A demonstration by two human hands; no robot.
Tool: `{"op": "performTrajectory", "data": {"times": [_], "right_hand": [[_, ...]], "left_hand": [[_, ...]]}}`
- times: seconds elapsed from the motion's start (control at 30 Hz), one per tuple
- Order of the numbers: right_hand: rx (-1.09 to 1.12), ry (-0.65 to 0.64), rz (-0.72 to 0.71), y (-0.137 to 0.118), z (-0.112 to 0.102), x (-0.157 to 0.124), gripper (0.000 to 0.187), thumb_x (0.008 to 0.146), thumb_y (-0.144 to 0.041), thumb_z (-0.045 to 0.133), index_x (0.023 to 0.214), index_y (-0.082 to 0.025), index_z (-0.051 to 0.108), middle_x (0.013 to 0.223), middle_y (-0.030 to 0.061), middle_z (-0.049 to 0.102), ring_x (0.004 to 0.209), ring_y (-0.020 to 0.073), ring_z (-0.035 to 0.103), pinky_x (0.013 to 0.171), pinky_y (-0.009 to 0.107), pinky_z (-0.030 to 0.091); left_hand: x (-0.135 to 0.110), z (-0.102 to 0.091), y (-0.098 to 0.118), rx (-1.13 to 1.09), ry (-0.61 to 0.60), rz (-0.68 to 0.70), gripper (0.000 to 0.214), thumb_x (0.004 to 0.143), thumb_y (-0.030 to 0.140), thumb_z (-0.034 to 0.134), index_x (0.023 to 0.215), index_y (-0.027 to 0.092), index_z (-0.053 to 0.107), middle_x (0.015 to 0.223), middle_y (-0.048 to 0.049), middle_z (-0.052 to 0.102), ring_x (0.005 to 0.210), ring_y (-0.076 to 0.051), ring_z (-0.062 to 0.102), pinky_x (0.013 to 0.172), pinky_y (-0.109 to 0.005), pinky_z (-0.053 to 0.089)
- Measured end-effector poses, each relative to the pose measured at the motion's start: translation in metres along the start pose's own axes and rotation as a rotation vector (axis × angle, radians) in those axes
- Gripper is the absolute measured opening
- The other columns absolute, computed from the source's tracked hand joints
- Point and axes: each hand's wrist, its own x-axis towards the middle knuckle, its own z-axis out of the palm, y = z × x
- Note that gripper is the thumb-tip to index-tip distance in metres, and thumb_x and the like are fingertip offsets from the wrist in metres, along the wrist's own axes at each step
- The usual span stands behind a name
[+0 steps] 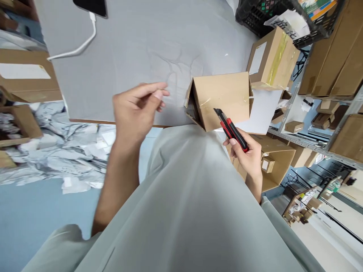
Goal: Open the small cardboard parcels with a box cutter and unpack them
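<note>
My right hand (pixel 246 151) is wrapped around a red and black box cutter (pixel 233 130), its dark blade tip pointing up and left over a cardboard box. That brown box (pixel 224 96) lies tilted at the table's front edge, its left end open and a strip of clear tape on its face. Left of the box, my left hand (pixel 136 109) hovers over the table edge. Its fingers are curled with the thumb against them; whether something small or clear is pinched there cannot be made out. Beyond it, clear creased film (pixel 176 68) lies on the grey tabletop (pixel 127 45).
A taped carton (pixel 272 60) and a black crate (pixel 266 19) stand at the table's right. A phone (pixel 92 5) with a white cable (pixel 82 47) lies back left. Crumpled packaging (pixel 56 147) covers the floor at left. An open carton (pixel 279 162) and metal shelving (pixel 306 141) are at right.
</note>
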Motion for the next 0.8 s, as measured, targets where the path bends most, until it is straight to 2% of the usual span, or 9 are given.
{"op": "performTrajectory", "data": {"times": [0.13, 0.2, 0.3, 0.37, 0.43, 0.57, 0.6, 0.7, 0.8], "right_hand": [[0.022, -0.007, -0.011, -0.006, 0.003, 0.000, 0.046, 0.108, -0.060, 0.073, 0.138, -0.026, 0.080, 0.089, 0.0016, 0.082, 0.053, 0.0126, 0.060, 0.052, 0.030, 0.059], [0.016, 0.005, 0.002, -0.009, 0.006, -0.002, 0.047, 0.107, -0.061, 0.073, 0.138, -0.026, 0.080, 0.089, 0.0017, 0.082, 0.052, 0.0126, 0.060, 0.051, 0.030, 0.059], [0.022, 0.019, 0.016, -0.011, 0.012, -0.005, 0.048, 0.106, -0.062, 0.074, 0.138, -0.026, 0.080, 0.089, 0.0015, 0.082, 0.052, 0.0124, 0.061, 0.052, 0.030, 0.060], [0.025, 0.020, 0.017, -0.013, 0.016, -0.007, 0.048, 0.106, -0.061, 0.074, 0.138, -0.026, 0.080, 0.090, 0.0016, 0.082, 0.053, 0.0127, 0.062, 0.053, 0.030, 0.061], [0.016, 0.014, 0.018, -0.014, 0.020, -0.010, 0.048, 0.107, -0.061, 0.073, 0.139, -0.026, 0.080, 0.090, 0.0020, 0.082, 0.054, 0.0134, 0.063, 0.055, 0.031, 0.062], [-0.002, -0.014, 0.024, -0.018, 0.024, -0.014, 0.048, 0.107, -0.062, 0.073, 0.138, -0.026, 0.080, 0.088, 0.0024, 0.083, 0.055, 0.0146, 0.063, 0.055, 0.032, 0.062], [0.004, -0.022, 0.022, -0.018, 0.024, -0.014, 0.048, 0.107, -0.062, 0.073, 0.138, -0.026, 0.080, 0.088, 0.0023, 0.083, 0.054, 0.0144, 0.063, 0.055, 0.032, 0.062], [0.042, -0.044, 0.002, -0.019, 0.025, -0.016, 0.047, 0.106, -0.060, 0.075, 0.138, -0.025, 0.080, 0.089, 0.0019, 0.084, 0.054, 0.0135, 0.063, 0.055, 0.031, 0.062], [0.055, -0.056, 0.002, -0.018, 0.024, -0.016, 0.048, 0.105, -0.060, 0.075, 0.138, -0.025, 0.080, 0.089, 0.0020, 0.084, 0.055, 0.0133, 0.064, 0.054, 0.030, 0.061]], "left_hand": [[0.004, -0.028, -0.027, 0.110, 0.080, 0.030, 0.049, 0.097, 0.069, 0.084, 0.131, 0.034, 0.086, 0.108, 0.0035, 0.090, 0.074, -0.017, 0.077, 0.065, -0.040, 0.063], [0.005, -0.038, -0.032, 0.223, 0.108, 0.023, 0.049, 0.098, 0.062, 0.086, 0.138, 0.033, 0.083, 0.120, 0.0038, 0.089, 0.092, -0.023, 0.084, 0.077, -0.046, 0.069], [0.005, -0.042, -0.021, 0.391, 0.190, 0.037, 0.036, 0.100, 0.044, 0.086, 0.134, 0.032, 0.085, 0.123, 0.0070, 0.088, 0.112, -0.029, 0.084, 0.104, -0.056, 0.068], [0.002, -0.035, -0.003, 0.398, 0.227, 0.059, 0.020, 0.104, 0.039, 0.081, 0.120, 0.029, 0.089, 0.108, 0.0079, 0.090, 0.104, -0.026, 0.085, 0.103, -0.054, 0.067], [-0.001, -0.023, 0.018, 0.298, 0.152, 0.097, 0.019, 0.108, 0.041, 0.076, 0.106, 0.028, 0.090, 0.100, 0.0055, 0.089, 0.097, -0.023, 0.084, 0.096, -0.049, 0.067], [-0.008, 0.003, 0.052, 0.035, -0.301, 0.184, 0.023, 0.102, 0.041, 0.084, 0.122, 0.032, 0.088, 0.118, -0.0022, 0.087, 0.107, -0.023, 0.080, 0.089, -0.041, 0.068], [-0.009, 0.008, 0.057, 0.008, -0.374, 0.206, 0.025, 0.100, 0.041, 0.086, 0.123, 0.033, 0.088, 0.118, -0.0029, 0.087, 0.104, -0.022, 0.079, 0.085, -0.040, 0.067], [-0.009, 0.018, 0.066, -0.003, -0.432, 0.206, 0.015, 0.100, 0.042, 0.085, 0.110, 0.032, 0.089, 0.106, -0.0037, 0.085, 0.087, -0.020, 0.076, 0.074, -0.036, 0.062], [-0.007, 0.020, 0.071, 0.013, -0.437, 0.109, 0.018, 0.101, 0.047, 0.082, 0.099, 0.030, 0.089, 0.096, -0.0044, 0.083, 0.084, -0.021, 0.075, 0.071, -0.035, 0.061]]}}
